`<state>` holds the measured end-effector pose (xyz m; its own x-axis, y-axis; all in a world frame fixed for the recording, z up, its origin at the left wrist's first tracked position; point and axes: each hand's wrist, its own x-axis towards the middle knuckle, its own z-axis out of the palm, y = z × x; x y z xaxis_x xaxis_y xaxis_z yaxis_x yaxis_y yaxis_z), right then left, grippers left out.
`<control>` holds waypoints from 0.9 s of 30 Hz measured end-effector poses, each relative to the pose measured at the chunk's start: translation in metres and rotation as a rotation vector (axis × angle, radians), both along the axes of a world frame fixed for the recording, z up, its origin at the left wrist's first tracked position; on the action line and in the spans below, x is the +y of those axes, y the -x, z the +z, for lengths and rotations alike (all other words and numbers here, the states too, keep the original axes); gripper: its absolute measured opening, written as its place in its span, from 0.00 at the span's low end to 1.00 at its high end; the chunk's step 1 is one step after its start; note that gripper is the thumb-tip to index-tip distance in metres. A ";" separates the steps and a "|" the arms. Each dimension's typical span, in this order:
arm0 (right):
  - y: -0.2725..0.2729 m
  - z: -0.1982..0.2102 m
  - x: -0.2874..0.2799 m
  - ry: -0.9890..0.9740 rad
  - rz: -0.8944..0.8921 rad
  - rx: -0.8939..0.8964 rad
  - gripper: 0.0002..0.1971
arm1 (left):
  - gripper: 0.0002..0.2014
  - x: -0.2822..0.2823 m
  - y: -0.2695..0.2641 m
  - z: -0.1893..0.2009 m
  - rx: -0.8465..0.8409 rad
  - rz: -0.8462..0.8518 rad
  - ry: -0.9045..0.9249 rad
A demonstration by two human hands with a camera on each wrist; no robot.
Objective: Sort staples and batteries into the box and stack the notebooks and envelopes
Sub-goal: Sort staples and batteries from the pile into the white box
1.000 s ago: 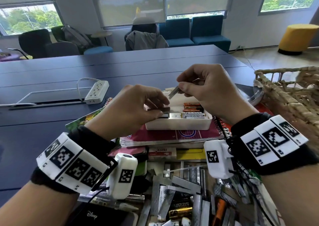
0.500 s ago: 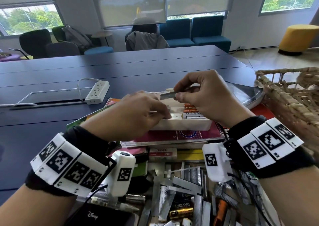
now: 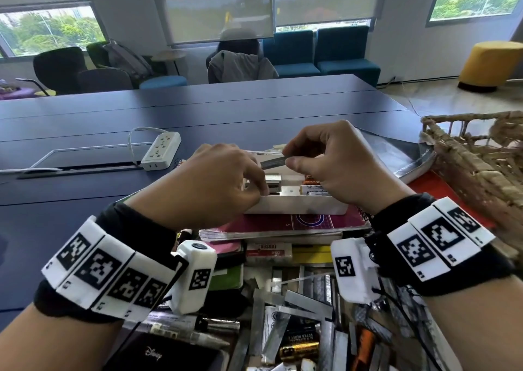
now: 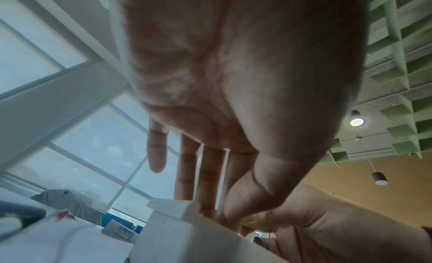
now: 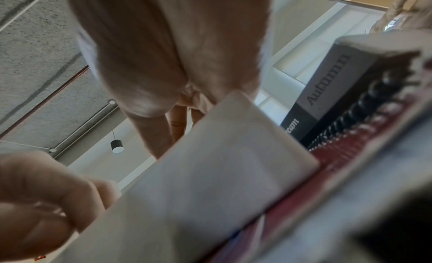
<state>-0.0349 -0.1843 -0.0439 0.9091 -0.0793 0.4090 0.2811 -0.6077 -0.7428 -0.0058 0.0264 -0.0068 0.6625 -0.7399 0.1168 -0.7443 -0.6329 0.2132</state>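
far/left: bare dark blue tabletop (image 3: 254,107), only white power strip (image 3: 162,152) | right: blocked by woven wicker basket (image 3: 478,155) | near: crowded with loose silver staple strips (image 3: 307,300), batteries (image 3: 299,351)

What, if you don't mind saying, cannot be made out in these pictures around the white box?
- Head view: the left hand covers the white box's left compartment, hiding what its fingertips touch.
- Head view: the right hand hides most of the batteries.
- Right wrist view: the box wall hides the staple strip.
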 end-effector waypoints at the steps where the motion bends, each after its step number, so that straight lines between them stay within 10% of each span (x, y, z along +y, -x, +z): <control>1: 0.000 0.000 0.000 0.001 -0.003 -0.002 0.04 | 0.19 0.000 0.000 0.000 -0.012 0.004 -0.020; 12: -0.001 -0.005 0.007 0.136 0.072 0.069 0.05 | 0.06 0.005 -0.008 -0.005 -0.119 0.046 0.309; 21: 0.000 -0.003 0.008 0.146 0.030 0.049 0.10 | 0.29 0.010 -0.013 -0.010 -0.020 0.040 0.116; 27: 0.006 0.000 0.015 0.274 0.118 0.170 0.15 | 0.24 0.009 -0.013 -0.010 -0.023 0.052 0.062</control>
